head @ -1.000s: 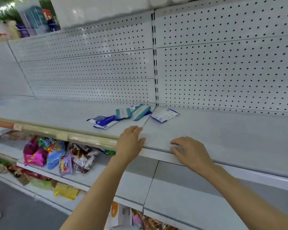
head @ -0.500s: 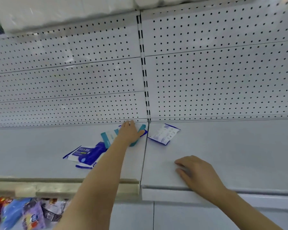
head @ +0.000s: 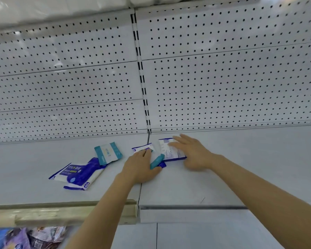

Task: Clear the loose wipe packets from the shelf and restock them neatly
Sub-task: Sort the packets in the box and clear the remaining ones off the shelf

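Note:
Several wipe packets lie scattered on the white shelf (head: 241, 168). My left hand (head: 140, 168) covers a small pile at the seam between two shelf boards, its fingers curled around a teal packet (head: 157, 161) and a white-and-blue one (head: 142, 147). My right hand (head: 192, 153) rests with straight fingers on a white packet with a blue border (head: 169, 151). To the left, apart from both hands, lie a teal-and-white packet (head: 108, 152) and two larger blue-and-white packets (head: 77, 174) overlapping each other.
A perforated white back panel (head: 223, 78) rises behind the shelf, with a slotted upright (head: 142, 78) at its middle. A beige price rail (head: 61, 211) edges the left shelf front. Snack bags (head: 25, 238) show on the shelf below at the lower left.
My right hand left the shelf's front edge and reached back onto the white packet. My left hand drew the teal packet slightly toward me. The camera came closer.

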{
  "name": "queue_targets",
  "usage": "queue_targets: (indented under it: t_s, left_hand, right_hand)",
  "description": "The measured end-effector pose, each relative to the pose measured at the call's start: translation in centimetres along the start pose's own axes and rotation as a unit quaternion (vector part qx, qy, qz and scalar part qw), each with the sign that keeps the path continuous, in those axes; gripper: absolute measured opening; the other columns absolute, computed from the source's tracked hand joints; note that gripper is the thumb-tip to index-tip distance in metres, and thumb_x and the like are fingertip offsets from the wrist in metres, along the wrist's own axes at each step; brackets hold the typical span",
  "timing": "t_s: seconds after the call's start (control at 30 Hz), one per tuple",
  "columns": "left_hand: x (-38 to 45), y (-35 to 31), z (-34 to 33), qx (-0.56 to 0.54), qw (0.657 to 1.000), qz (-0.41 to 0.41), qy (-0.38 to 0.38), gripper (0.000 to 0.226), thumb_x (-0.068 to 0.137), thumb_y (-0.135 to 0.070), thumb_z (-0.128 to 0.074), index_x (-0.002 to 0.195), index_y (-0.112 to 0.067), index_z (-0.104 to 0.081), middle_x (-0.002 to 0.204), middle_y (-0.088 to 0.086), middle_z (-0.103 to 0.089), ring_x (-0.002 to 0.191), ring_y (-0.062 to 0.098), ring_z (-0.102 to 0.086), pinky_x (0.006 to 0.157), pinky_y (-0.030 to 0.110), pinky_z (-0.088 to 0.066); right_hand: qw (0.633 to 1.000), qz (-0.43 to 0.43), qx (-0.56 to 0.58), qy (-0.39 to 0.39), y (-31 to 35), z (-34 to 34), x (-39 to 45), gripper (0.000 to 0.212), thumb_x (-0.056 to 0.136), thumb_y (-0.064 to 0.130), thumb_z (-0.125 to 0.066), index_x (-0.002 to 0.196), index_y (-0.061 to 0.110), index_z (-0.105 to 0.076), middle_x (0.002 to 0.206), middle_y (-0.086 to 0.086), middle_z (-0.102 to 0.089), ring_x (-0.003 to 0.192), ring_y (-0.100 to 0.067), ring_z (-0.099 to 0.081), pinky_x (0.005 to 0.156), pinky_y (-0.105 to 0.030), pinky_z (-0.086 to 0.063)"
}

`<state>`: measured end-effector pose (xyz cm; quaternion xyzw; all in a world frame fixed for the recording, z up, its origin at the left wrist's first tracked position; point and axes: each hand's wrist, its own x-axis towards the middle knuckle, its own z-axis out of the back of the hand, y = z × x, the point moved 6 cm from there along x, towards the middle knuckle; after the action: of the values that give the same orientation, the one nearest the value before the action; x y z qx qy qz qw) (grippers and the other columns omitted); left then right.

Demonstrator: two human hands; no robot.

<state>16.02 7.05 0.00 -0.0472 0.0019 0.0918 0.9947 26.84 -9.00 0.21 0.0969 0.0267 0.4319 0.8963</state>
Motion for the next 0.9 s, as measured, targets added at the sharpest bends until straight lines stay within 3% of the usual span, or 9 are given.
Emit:
queue_targets:
  t_s: [0.1, 0.2, 0.3, 0.43, 0.57, 0.67, 0.73, 0.83, 0.9]
  left_hand:
    - [-1.5, -1.1, -0.2, -0.008, 1.0, -0.005, -0.002, 0.088, 0.089, -0.069, -0.045, 0.155, -0.018, -0.016, 0.16, -0.002, -0.024, 0.144, 0.019, -0.027, 0.114, 0.032, -0.029]
    - [-2.6, -1.9, -0.4, -0.011, 0.999, -0.002, -0.03, 0.089, 0.087, -0.071, -0.045, 0.155, -0.019, -0.019, 0.159, -0.003, -0.027, 0.142, 0.018, -0.029, 0.111, 0.032, -0.031]
    - [-3.5, -2.9, -0.7, -0.003, 0.999, -0.005, -0.033, 0.092, 0.086, -0.074, -0.043, 0.155, -0.019, -0.018, 0.16, -0.002, -0.025, 0.143, 0.017, -0.028, 0.113, 0.032, -0.029]
    - [-3.3, -2.8, 0.7, -0.134, 0.99, 0.036, -0.029, 0.078, 0.084, -0.079, -0.041, 0.144, -0.03, -0.04, 0.147, -0.003, -0.047, 0.13, 0.02, -0.047, 0.101, 0.034, -0.04]
    - [-1.3, -3.1, 4.0, -0.318, 0.942, 0.021, -0.103, 0.077, 0.085, -0.051, -0.069, 0.15, -0.027, -0.034, 0.148, -0.006, -0.045, 0.133, 0.015, -0.045, 0.109, 0.036, -0.038]
    - [-0.3, -5.3, 3.7, -0.434, 0.898, -0.025, -0.064, 0.04, 0.081, -0.034, -0.078, 0.117, -0.023, -0.064, 0.113, -0.005, -0.071, 0.102, 0.012, -0.068, 0.094, 0.044, -0.054]
    - [-0.4, -6.4, 3.4, -0.488, 0.87, -0.017, -0.067, 0.025, 0.083, -0.024, -0.078, 0.105, -0.015, -0.069, 0.096, 0.001, -0.076, 0.086, 0.017, -0.073, 0.083, 0.042, -0.059]
    - [-0.2, -6.8, 2.2, -0.613, 0.787, 0.026, -0.068, 0.027, 0.083, -0.019, -0.077, 0.107, -0.008, -0.07, 0.098, 0.008, -0.076, 0.087, 0.022, -0.074, 0.082, 0.039, -0.06]
    - [-0.3, -7.3, 1.8, -0.684, 0.724, 0.05, -0.08, 0.028, 0.085, -0.019, -0.075, 0.11, -0.008, -0.069, 0.101, 0.009, -0.075, 0.092, 0.027, -0.073, 0.086, 0.044, -0.058]
  right_hand:
    - [0.993, 0.014, 0.069, 0.092, -0.3, -1.5, 2.4, 0.068, 0.089, 0.022, -0.057, 0.15, 0.034, -0.03, 0.16, 0.004, -0.019, 0.148, -0.016, -0.011, 0.12, -0.035, -0.014]
    - [0.997, 0.063, -0.033, -0.026, 0.9, -1.6, 2.3, 0.042, 0.097, 0.026, -0.047, 0.139, 0.027, -0.049, 0.138, 0.001, -0.051, 0.125, -0.025, -0.046, 0.097, -0.035, -0.041]
    - [0.982, 0.084, -0.132, -0.11, 1.6, -1.5, 0.9, 0.031, 0.101, 0.027, -0.038, 0.125, 0.025, -0.058, 0.113, 0.001, -0.064, 0.098, -0.026, -0.059, 0.074, -0.036, -0.046]
    - [0.988, 0.004, 0.085, -0.128, -0.3, 2.2, -1.4, 0.029, 0.101, 0.023, -0.043, 0.119, 0.029, -0.065, 0.11, 0.005, -0.069, 0.095, -0.022, -0.06, 0.079, -0.033, -0.044]
    - [0.939, 0.016, 0.313, -0.141, 0.0, 6.6, -3.8, 0.017, 0.096, 0.01, -0.053, 0.097, 0.017, -0.068, 0.09, -0.001, -0.072, 0.082, -0.017, -0.066, 0.068, -0.026, -0.05]
    - [0.904, -0.002, 0.405, -0.134, 0.6, 7.6, -4.5, 0.011, 0.096, 0.01, -0.057, 0.101, 0.006, -0.066, 0.091, -0.009, -0.074, 0.083, -0.018, -0.071, 0.063, -0.025, -0.057]
    - [0.882, -0.03, 0.442, -0.16, 0.3, 7.7, -4.9, 0.013, 0.094, 0.013, -0.061, 0.103, 0.004, -0.064, 0.092, -0.01, -0.074, 0.083, -0.019, -0.071, 0.063, -0.027, -0.057]
    - [0.767, -0.094, 0.609, -0.179, -1.0, 6.2, -5.2, 0.029, 0.086, 0.017, -0.072, 0.109, 0.005, -0.059, 0.097, -0.014, -0.073, 0.084, -0.024, -0.071, 0.071, -0.033, -0.059]
    - [0.724, -0.115, 0.666, -0.138, -0.5, 4.2, -5.3, 0.036, 0.083, 0.015, -0.075, 0.114, 0.007, -0.059, 0.102, -0.015, -0.073, 0.089, -0.029, -0.071, 0.082, -0.043, -0.058]
